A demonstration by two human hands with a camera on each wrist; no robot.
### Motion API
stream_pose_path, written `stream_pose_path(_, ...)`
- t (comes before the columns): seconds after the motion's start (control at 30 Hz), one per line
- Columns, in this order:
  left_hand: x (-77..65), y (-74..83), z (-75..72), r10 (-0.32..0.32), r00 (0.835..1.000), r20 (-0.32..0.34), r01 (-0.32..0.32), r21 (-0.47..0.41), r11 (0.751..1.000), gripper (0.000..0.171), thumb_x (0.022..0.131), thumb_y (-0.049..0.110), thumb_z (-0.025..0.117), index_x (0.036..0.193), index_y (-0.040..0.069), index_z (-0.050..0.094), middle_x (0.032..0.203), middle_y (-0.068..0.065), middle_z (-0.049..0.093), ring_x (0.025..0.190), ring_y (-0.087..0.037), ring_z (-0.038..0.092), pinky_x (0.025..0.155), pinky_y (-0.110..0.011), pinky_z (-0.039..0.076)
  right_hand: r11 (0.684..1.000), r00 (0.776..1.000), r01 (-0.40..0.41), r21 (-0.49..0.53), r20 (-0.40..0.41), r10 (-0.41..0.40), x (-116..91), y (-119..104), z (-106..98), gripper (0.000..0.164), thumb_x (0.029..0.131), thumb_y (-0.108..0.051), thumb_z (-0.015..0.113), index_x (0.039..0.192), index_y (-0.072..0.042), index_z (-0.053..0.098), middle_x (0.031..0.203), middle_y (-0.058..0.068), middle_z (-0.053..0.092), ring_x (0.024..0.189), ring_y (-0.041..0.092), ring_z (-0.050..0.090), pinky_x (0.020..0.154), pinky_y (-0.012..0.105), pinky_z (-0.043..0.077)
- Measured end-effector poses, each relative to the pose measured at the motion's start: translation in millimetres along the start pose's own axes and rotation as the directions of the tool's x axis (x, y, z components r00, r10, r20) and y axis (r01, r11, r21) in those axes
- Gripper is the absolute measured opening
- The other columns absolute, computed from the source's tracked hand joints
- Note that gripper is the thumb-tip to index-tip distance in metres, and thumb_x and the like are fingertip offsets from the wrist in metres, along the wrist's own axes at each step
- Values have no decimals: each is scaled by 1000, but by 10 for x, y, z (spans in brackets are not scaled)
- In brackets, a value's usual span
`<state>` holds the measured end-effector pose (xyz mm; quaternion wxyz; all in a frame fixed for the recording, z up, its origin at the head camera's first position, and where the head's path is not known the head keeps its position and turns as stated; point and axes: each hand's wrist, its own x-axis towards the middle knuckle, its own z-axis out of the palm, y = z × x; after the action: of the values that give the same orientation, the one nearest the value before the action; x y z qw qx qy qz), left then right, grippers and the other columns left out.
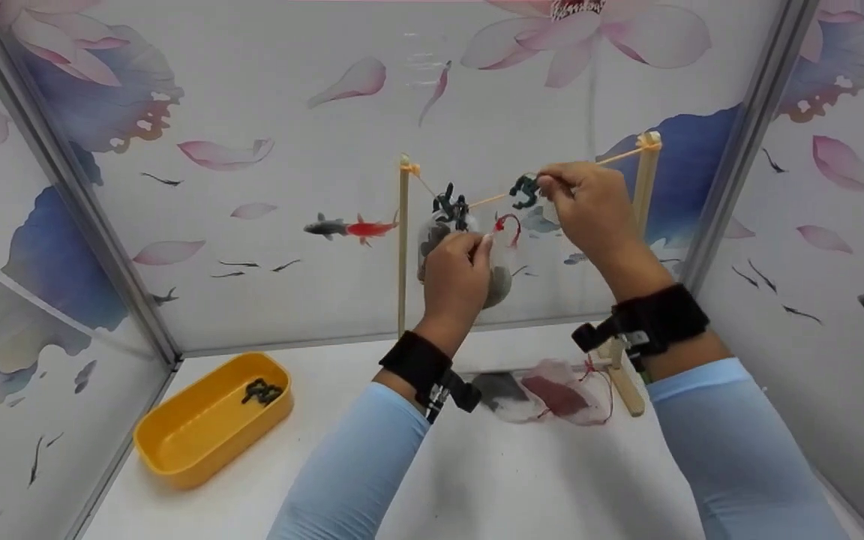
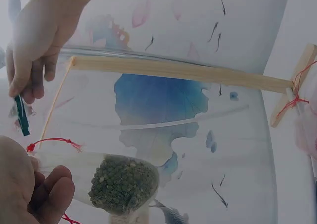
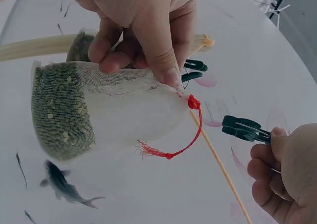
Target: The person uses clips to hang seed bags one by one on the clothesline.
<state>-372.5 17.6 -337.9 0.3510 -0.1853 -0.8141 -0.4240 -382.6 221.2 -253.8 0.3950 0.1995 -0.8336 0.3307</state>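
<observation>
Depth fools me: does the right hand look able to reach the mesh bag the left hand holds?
Probably yes: the right hand, holding a green clip, is near the mesh bag, nothing rigid showing between; but the left hand pinches its neck.

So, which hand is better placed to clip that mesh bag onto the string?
The right hand, most likely: it pinches the green clip close to the string. The left hand is busy pinching the neck of the mesh bag.
</observation>
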Motion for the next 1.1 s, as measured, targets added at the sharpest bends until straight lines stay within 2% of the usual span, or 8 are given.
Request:
stream_pose_path(0.1, 84, 54, 44, 4, 1000, -2, -4, 50, 999, 22, 116, 19, 69, 113, 3, 83, 105, -12, 81, 98, -24, 79, 84, -38, 66, 998, 999, 40, -51, 39, -38, 186, -15, 10, 26, 113, -18, 71, 124, 0, 85, 112, 22, 82, 105, 39, 78, 96, 50, 63)
stream_pose_path(0.17, 135, 57, 63, -12, 1000, -5, 12, 76, 997, 21, 116, 19, 68, 113, 3, 82, 106, -12, 82, 100, -24, 81, 86, -39, 67, 996, 996, 42, -79, 77, -36, 277, -12, 51, 26, 114, -17, 70, 125, 1, 85, 111, 23, 79, 106, 41, 75, 98, 54, 61)
stream_pose_path(0.37, 193, 8, 109, -61, 998, -27, 63, 123, 990, 20, 115, 18, 69, 112, 3, 82, 107, -12, 84, 102, -25, 83, 88, -41, 67, 990, 982, 22, -139, 189, 5, 394, 32, 187, 26, 116, -15, 65, 126, 0, 84, 111, 24, 73, 108, 42, 71, 101, 56, 61)
stream_pose_path(0.47, 181, 8, 109, -60, 998, -34, 64, 131, 989, 19, 115, 18, 69, 114, 4, 83, 109, -12, 84, 103, -26, 83, 87, -42, 68, 995, 970, 2, -96, 242, 22, 412, 50, 219, 26, 116, -14, 65, 128, 1, 83, 116, 25, 74, 113, 44, 73, 104, 57, 61)
stream_pose_path(0.63, 176, 24, 76, -68, 997, -35, 72, 117, 991, 22, 117, 19, 66, 120, 4, 83, 114, -13, 84, 106, -26, 83, 89, -41, 69, 998, 936, -61, -18, 345, 63, 414, 65, 230, 27, 117, -14, 64, 130, -1, 83, 124, 25, 77, 121, 44, 76, 108, 59, 62)
stream_pose_path(0.87, 183, 51, 80, -99, 994, -36, 102, 98, 990, 24, 117, 21, 65, 123, 6, 83, 115, -11, 85, 105, -25, 83, 87, -42, 69, 995, 914, -99, 9, 396, 88, 403, 76, 217, 26, 116, -13, 66, 130, -3, 84, 125, 23, 79, 121, 42, 77, 109, 60, 61)
stream_pose_path(0.97, 189, 71, 84, -94, 995, -44, 97, 79, 992, 23, 117, 21, 66, 121, 7, 83, 114, -10, 84, 105, -26, 83, 85, -43, 67, 995, 893, -100, 15, 442, 84, 390, 52, 230, 28, 117, -13, 64, 136, -2, 81, 128, 24, 78, 123, 42, 76, 110, 59, 61)
stream_pose_path(1.1, 176, 62, 98, -104, 994, -42, 106, 64, 992, 22, 117, 21, 66, 121, 8, 83, 115, -10, 84, 107, -26, 82, 87, -44, 67, 992, 852, -125, 6, 513, 104, 361, 58, 229, 35, 119, -14, 59, 148, -2, 73, 141, 25, 74, 132, 43, 73, 115, 59, 59)
